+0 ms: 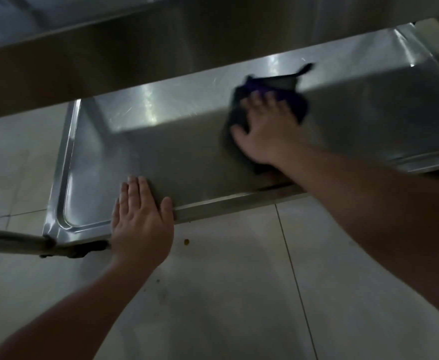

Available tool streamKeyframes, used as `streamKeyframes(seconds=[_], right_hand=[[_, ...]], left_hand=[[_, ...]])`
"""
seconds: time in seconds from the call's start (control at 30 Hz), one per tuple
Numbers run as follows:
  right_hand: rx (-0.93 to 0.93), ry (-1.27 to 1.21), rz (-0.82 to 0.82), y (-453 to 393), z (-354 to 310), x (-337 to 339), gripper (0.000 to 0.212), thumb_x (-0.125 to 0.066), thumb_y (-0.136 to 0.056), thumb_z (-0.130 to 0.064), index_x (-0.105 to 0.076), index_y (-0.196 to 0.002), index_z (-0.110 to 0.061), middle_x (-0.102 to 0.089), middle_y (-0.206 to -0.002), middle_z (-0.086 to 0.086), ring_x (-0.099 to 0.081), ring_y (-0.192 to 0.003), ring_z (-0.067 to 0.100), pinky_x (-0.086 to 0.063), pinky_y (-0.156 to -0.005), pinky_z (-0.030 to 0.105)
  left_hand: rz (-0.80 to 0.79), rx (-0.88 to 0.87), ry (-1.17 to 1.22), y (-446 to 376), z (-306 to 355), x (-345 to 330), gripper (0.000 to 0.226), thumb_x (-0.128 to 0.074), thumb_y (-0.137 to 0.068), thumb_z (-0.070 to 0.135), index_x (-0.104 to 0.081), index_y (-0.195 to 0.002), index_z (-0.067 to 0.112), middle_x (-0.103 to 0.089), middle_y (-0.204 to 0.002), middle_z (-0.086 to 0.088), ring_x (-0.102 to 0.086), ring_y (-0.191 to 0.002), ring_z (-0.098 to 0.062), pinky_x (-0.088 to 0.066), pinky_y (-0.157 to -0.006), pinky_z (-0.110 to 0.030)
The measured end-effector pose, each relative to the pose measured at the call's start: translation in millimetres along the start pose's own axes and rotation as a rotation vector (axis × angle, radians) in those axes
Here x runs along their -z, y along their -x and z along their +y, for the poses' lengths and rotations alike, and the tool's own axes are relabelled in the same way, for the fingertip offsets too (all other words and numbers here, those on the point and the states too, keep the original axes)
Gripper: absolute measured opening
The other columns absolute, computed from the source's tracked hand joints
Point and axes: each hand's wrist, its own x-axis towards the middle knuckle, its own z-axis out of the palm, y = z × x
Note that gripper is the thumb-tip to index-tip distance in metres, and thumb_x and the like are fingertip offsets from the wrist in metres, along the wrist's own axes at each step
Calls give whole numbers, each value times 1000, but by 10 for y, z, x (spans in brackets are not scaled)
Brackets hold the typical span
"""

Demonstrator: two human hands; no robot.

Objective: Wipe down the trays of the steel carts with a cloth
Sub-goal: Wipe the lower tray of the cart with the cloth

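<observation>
Tray (88,162) runs long left to right; right hand (267,131) presses cloth (270,84) with spread fingers, left hand (140,219) lies flat on its near rim.

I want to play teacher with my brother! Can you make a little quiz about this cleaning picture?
1. True or false: the right hand presses the cloth on the tray.
2. Where does the left hand rest? A) on the floor B) flat on the tray's near rim C) on the cloth
3. Fill in: the small orange crumb lies on the ____.

Key: 1 true; 2 B; 3 floor.
</observation>
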Motion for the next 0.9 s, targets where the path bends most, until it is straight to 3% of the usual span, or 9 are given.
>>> streamKeyframes(seconds=[0.1, 0.23, 0.33, 0.43, 0.53, 0.6, 0.77, 0.9], right_hand=[[371, 45, -94, 399, -429, -179, 83, -20, -95, -72, -16, -166, -30, -8, -174, -5, -1, -161, 21, -1, -128, 42], [634, 91, -150, 634, 250, -23, 73, -27, -98, -71, -20, -164, -40, -12, -171, -16, -3, -159, 9, 2, -128, 32], [400, 75, -92, 705, 1166, 204, 69, -37, -93, -68, -32, -157, -43, -25, -169, -9, -18, -158, 17, -11, -127, 35], [-104, 29, 21, 713, 1829, 327, 79, -29, -89, -70, -34, -159, -33, -28, -170, 6, -25, -156, 33, -18, -126, 45], [-502, 10, 43, 487, 1645, 203, 88, -17, -93, -71, -17, -166, -22, -10, -174, 7, -9, -159, 34, -10, -128, 53], [-546, -4, 66, 304, 1232, 76, 89, -14, -93, -69, -14, -166, -19, -7, -174, 8, -6, -159, 35, -7, -128, 54], [-253, -12, 12, -142, 39, -33, 82, -22, -98, -64, -13, -167, -21, -4, -175, 6, -2, -160, 33, -2, -128, 51], [333, 63, -112, 71, -782, -166, 79, -24, -98, -69, -12, -166, -29, -4, -175, -4, 1, -161, 22, 0, -129, 44]], left_hand=[[15, -12, 3, -9, -43, -22, 89, -11, -99, 64, -19, -167, 7, -14, -176, -13, -8, -163, -26, -7, -132, -42], [45, -19, 13, 3, -57, -28, 85, -18, -100, 61, -25, -165, 6, -20, -174, -15, -14, -162, -29, -11, -132, -44], [60, -25, 20, 28, -61, -17, 83, -23, -102, 58, -29, -164, 4, -24, -173, -16, -18, -161, -30, -13, -131, -44], [48, -27, 8, 39, -64, -20, 83, -20, -102, 58, -26, -165, 4, -22, -173, -16, -16, -162, -30, -11, -131, -43], [24, -20, -3, 22, -37, -23, 86, -14, -100, 59, -21, -166, 5, -16, -175, -14, -10, -163, -27, -6, -132, -41], [18, -17, 0, 18, -20, -21, 87, -11, -99, 60, -19, -167, 6, -14, -175, -14, -7, -163, -26, -3, -132, -40], [-24, -30, -10, 16, -46, -24, 85, -5, -101, 61, -8, -168, 9, -4, -177, -11, 2, -163, -23, 0, -131, -40], [-85, -26, 23, -8, -59, 20, 82, -8, -104, 62, 1, -168, 12, 5, -177, -8, 9, -163, -21, 6, -130, -38]])
